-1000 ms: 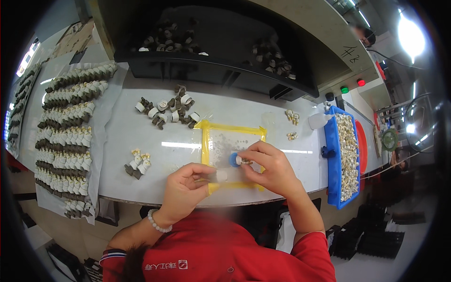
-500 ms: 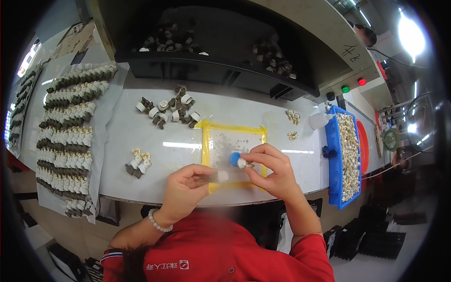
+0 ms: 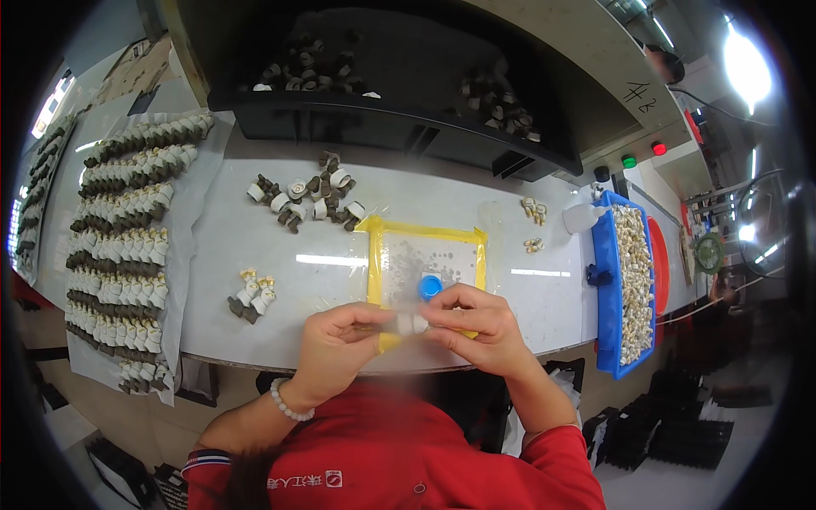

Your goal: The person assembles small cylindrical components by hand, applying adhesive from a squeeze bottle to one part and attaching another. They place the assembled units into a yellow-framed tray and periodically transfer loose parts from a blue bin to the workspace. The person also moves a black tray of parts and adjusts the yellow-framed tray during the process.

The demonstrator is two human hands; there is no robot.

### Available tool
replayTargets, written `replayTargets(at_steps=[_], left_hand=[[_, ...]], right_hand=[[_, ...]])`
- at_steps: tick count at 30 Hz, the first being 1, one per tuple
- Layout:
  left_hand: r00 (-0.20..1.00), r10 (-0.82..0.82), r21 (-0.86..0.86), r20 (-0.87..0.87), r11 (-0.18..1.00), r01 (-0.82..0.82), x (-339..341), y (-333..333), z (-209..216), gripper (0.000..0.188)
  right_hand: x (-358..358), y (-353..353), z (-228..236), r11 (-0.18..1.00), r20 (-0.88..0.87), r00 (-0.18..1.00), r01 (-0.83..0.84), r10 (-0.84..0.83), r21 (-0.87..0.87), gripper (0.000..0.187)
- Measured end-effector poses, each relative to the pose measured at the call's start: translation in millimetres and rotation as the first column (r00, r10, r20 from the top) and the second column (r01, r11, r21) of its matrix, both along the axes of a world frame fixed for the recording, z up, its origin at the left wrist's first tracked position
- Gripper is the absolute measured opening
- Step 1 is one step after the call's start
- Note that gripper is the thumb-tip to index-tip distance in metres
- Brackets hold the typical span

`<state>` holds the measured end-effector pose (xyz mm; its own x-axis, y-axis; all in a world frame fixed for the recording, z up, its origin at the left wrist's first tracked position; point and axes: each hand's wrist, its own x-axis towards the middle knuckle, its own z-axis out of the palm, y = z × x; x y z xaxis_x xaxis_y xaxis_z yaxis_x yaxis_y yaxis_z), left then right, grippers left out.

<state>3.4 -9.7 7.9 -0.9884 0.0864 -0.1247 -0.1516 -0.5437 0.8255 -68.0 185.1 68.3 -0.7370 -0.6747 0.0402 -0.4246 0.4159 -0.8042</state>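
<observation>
My left hand point(image 3: 336, 344) and my right hand point(image 3: 478, 330) meet near the front edge of the white bench, and both pinch a small white cylindrical part point(image 3: 410, 323) between their fingertips. Just beyond the fingers lies a small blue cap point(image 3: 430, 286) on a clear mat with a yellow taped border point(image 3: 375, 255). A little cluster of assembled white-and-dark parts point(image 3: 252, 296) stands to the left of my left hand.
Rows of several finished parts point(image 3: 127, 221) lie on a sheet at the left. A loose pile of parts point(image 3: 306, 200) sits behind the mat. A blue tray of pale small pieces point(image 3: 629, 285) is at the right. A black bin point(image 3: 382, 76) holds dark parts at the back.
My right hand has drawn back from the mat toward my left hand, and both hands now hold the white part together nearer the bench edge.
</observation>
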Motion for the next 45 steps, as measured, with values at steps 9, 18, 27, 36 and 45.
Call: replayTargets(at_steps=[9,18,27,36,45], left_hand=[[0.999,0.021,0.021,-0.05,1.0,-0.02,1,2,2,0.021],[0.993,0.005,-0.132,-0.12,0.991,-0.021,6,2,0,0.02],[0.997,-0.023,-0.073,-0.075,0.997,0.017,1,4,4,0.024],[0.747,-0.163,-0.756,-0.644,0.285,-0.59,31,-39,11,0.03],[0.762,-0.055,-0.747,-0.646,-0.161,-0.645,46,-70,0,0.031]], right_hand=[[3,0,-1,1.0,0.002,1.0,0.027,-0.027,0.001,0.029],[8,1,-6,1.0,0.052,0.999,0.002,-0.001,-0.026,0.028],[8,10,-12,0.988,0.043,0.999,0.009,-0.003,-0.153,0.027],[-43,99,-17,0.703,-0.357,0.682,0.706,-0.639,0.09,0.024],[-69,97,-30,0.726,-0.321,0.741,0.661,-0.59,0.191,0.023]])
